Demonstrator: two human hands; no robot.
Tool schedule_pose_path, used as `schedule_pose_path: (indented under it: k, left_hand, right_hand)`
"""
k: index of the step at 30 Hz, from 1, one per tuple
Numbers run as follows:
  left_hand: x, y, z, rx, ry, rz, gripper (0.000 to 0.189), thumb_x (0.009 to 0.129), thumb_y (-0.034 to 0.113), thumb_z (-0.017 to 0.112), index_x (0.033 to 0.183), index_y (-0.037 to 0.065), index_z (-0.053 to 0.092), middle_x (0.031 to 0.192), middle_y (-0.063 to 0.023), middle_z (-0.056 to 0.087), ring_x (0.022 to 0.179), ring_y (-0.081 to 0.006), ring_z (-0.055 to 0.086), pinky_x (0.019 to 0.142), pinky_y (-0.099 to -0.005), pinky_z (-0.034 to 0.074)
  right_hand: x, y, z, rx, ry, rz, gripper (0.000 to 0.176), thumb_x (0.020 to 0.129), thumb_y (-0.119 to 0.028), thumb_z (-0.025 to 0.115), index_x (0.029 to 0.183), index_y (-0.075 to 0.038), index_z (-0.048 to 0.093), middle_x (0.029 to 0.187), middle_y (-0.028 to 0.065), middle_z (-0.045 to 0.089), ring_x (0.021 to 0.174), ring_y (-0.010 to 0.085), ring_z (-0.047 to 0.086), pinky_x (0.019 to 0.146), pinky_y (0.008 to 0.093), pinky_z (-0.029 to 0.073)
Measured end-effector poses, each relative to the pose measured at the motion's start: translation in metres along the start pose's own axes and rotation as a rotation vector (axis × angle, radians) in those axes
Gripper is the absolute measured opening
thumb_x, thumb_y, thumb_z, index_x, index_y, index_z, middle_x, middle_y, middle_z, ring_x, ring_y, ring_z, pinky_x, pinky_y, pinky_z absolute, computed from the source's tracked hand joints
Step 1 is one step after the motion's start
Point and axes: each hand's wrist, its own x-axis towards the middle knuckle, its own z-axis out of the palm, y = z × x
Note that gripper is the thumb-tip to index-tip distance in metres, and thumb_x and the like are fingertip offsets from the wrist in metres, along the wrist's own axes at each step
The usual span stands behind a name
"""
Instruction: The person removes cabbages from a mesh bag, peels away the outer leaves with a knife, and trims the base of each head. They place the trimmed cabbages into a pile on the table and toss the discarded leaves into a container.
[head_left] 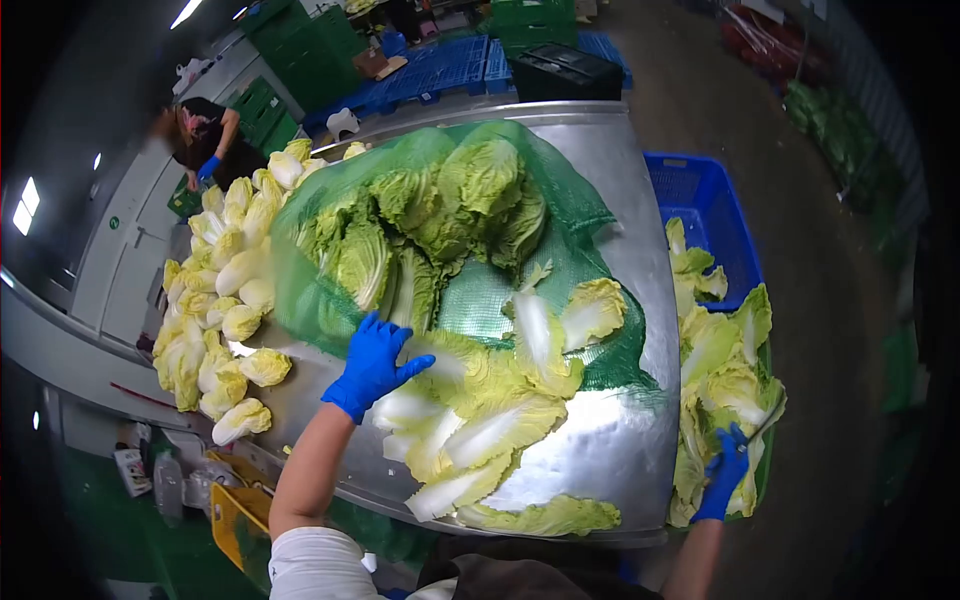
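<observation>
My left hand (375,368), in a blue glove, is spread open above the edge of loose cabbage leaves (505,425) on the metal table. Just beyond it lies a green mesh bag (590,215) with several leafy heads of napa cabbage (485,175) in it. My right hand (727,472), also gloved in blue, is off the table's right side, over a crate heaped with cabbage leaves (735,385). Its fingers are closed around what looks like a knife (768,418), whose thin grey blade points up and right; the handle is hidden.
Trimmed pale cabbages (225,285) are piled along the table's left side. A blue crate (705,205) stands beyond the leaf crate. At the far left, another person (205,135) in blue gloves bends over a green crate. A yellow crate (240,525) sits low at left.
</observation>
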Motion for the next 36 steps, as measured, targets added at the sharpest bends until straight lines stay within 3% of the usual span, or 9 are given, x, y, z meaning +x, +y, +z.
schedule_pose_path:
  k: [3,4,7,8,11,18,24,29,36]
  left_hand:
    - [-0.032,-0.026,0.011,-0.061,-0.159,-0.122,0.047,0.079,0.055,0.063,0.075,0.009,0.068,0.076,-0.0131,0.065,0.077,-0.0319,0.062,0.065,-0.0446,0.046]
    - [-0.046,-0.035,0.023,-0.088,-0.203,-0.158,0.047,0.079,0.056,0.063,0.069,0.010,0.068,0.068,-0.0120,0.064,0.069,-0.0314,0.063,0.058,-0.0441,0.045]
    - [-0.095,-0.075,0.084,-0.126,-0.191,-0.279,0.047,0.080,0.056,0.062,0.063,0.012,0.067,0.059,-0.0106,0.061,0.057,-0.0309,0.061,0.053,-0.0427,0.046]
    - [-0.103,-0.077,0.081,-0.241,-0.131,-0.249,0.037,0.082,0.048,0.064,0.070,0.013,0.068,0.065,-0.0101,0.064,0.061,-0.0306,0.063,0.056,-0.0425,0.048]
    - [-0.081,-0.073,0.021,-0.422,0.321,-0.138,0.029,0.079,0.028,0.072,0.102,0.010,0.067,0.096,-0.0129,0.068,0.083,-0.0307,0.065,0.074,-0.0412,0.051]
    - [-0.005,-0.154,-0.009,-0.290,0.519,-0.062,0.064,0.086,0.035,0.064,0.136,0.004,0.042,0.142,-0.0237,0.036,0.127,-0.0391,0.040,0.105,-0.0436,0.034]
    - [-0.058,-0.182,0.024,-0.217,0.201,-0.171,0.065,0.089,0.043,0.055,0.137,0.002,0.041,0.096,-0.0181,0.056,0.075,-0.0351,0.055,0.068,-0.0457,0.043]
    - [-0.044,-0.182,0.024,-0.583,0.517,-0.256,0.071,0.070,0.003,0.053,0.140,0.005,0.036,0.128,-0.0234,0.049,0.102,-0.0393,0.058,0.084,-0.0449,0.049]
    - [0.022,-0.183,0.036,-0.606,0.428,-0.486,0.059,0.083,0.025,0.064,0.135,0.003,0.045,0.112,-0.0251,0.058,0.106,-0.0395,0.054,0.092,-0.0415,0.044]
  right_hand:
    - [-0.051,-0.071,0.084,-0.230,-0.355,-0.012,0.031,0.082,-0.011,0.066,0.112,-0.006,0.063,0.077,0.0003,0.065,0.042,0.0047,0.044,0.037,0.0194,0.032]
    - [-0.077,-0.112,0.120,-0.063,-0.440,0.277,0.031,0.082,-0.010,0.067,0.112,-0.007,0.063,0.076,-0.0003,0.065,0.045,0.0047,0.047,0.039,0.0188,0.035]
    - [-0.127,-0.120,0.187,-0.099,-0.705,0.116,0.031,0.084,-0.007,0.065,0.115,-0.003,0.062,0.085,0.0013,0.067,0.062,0.0060,0.056,0.053,0.0198,0.043]
    - [-0.139,-0.136,0.213,-0.014,-0.801,0.128,0.032,0.085,-0.007,0.064,0.116,0.000,0.060,0.092,0.0024,0.068,0.073,0.0065,0.060,0.064,0.0213,0.049]
    - [-0.169,-0.185,0.290,0.017,-0.905,0.284,0.031,0.086,-0.008,0.065,0.116,-0.003,0.061,0.098,0.0052,0.069,0.056,0.0037,0.054,0.047,0.0193,0.043]
    - [-0.213,-0.214,0.447,0.191,-0.844,0.185,0.041,0.085,-0.009,0.065,0.124,-0.006,0.054,0.094,0.0055,0.068,0.047,0.0047,0.048,0.039,0.0201,0.036]
    - [-0.220,-0.202,0.485,0.165,-0.718,-0.025,0.054,0.083,-0.006,0.068,0.133,-0.006,0.047,0.105,0.0045,0.062,0.053,0.0052,0.046,0.045,0.0217,0.041]
    - [-0.218,-0.204,0.512,0.083,-0.700,-0.032,0.062,0.080,-0.013,0.074,0.135,-0.004,0.046,0.101,0.0053,0.063,0.053,0.0063,0.048,0.045,0.0243,0.042]
    - [-0.225,-0.199,0.538,-0.082,-0.778,0.082,0.057,0.080,-0.024,0.076,0.128,-0.005,0.053,0.078,-0.0001,0.059,0.053,0.0060,0.047,0.044,0.0244,0.039]
